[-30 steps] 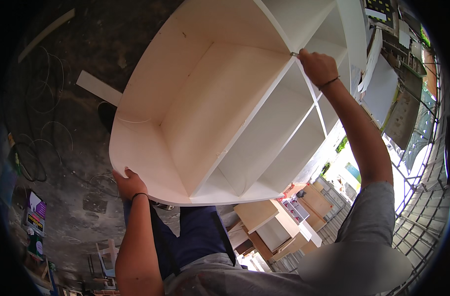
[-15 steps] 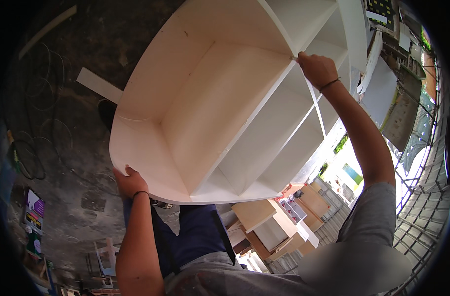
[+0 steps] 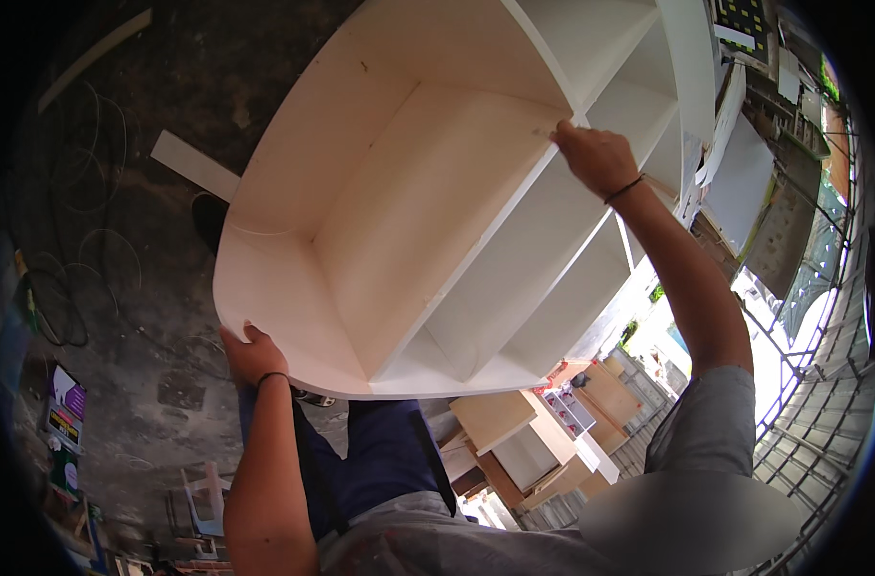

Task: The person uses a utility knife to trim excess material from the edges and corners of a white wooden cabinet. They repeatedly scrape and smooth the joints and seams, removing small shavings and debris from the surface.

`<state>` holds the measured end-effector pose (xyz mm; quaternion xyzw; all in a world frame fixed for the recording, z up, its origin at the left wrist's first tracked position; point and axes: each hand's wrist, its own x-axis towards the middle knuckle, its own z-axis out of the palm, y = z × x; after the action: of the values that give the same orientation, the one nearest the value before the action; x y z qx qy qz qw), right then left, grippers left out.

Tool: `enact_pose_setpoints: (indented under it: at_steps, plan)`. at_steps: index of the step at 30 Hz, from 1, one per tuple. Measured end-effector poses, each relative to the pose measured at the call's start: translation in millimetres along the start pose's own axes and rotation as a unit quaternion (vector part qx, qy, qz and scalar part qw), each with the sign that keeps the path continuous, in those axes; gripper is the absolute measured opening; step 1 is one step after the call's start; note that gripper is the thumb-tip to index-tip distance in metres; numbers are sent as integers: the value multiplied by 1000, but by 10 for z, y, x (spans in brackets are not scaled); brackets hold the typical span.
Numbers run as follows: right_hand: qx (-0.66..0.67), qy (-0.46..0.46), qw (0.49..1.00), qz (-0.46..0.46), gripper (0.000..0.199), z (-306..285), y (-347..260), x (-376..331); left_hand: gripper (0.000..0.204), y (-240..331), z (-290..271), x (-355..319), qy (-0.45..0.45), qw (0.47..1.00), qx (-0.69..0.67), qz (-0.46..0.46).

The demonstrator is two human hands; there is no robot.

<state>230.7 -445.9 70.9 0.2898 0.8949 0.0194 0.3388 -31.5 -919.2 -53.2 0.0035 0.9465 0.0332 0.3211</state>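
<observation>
I see left hand [image 3: 250,353] gripping white shelf unit's [image 3: 437,202] lower edge, right hand [image 3: 596,158] fingers clamped on divider; unit lifted, not set down.

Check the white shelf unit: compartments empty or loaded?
Empty. Every visible compartment of the white shelf unit shows bare panels; left hand and right hand grip its edges.

Loose white board [image 3: 193,165], floor cables [image 3: 63,307]
</observation>
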Motion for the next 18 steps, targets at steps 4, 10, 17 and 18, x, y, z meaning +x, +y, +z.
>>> enact_pose_setpoints:
  at_steps: [4, 10, 17, 18]
  plan:
    - [14, -102, 995, 9, 21, -70, -231, -23, 51, -72, 37, 29, 18, 1000, -9, 9]
    - [-51, -57, 997, 7, 19, -146, 259, 215, 53, 68, -39, -10, -18, 1000, -16, -5]
    - [-70, -83, 994, 12, 17, -172, 47, 188, 54, 22, -13, -1, -14, 1000, -16, -6]
    - [-82, -47, 995, 35, 17, -203, 160, 226, 54, 4, -4, 0, -12, 1000, -15, -2]
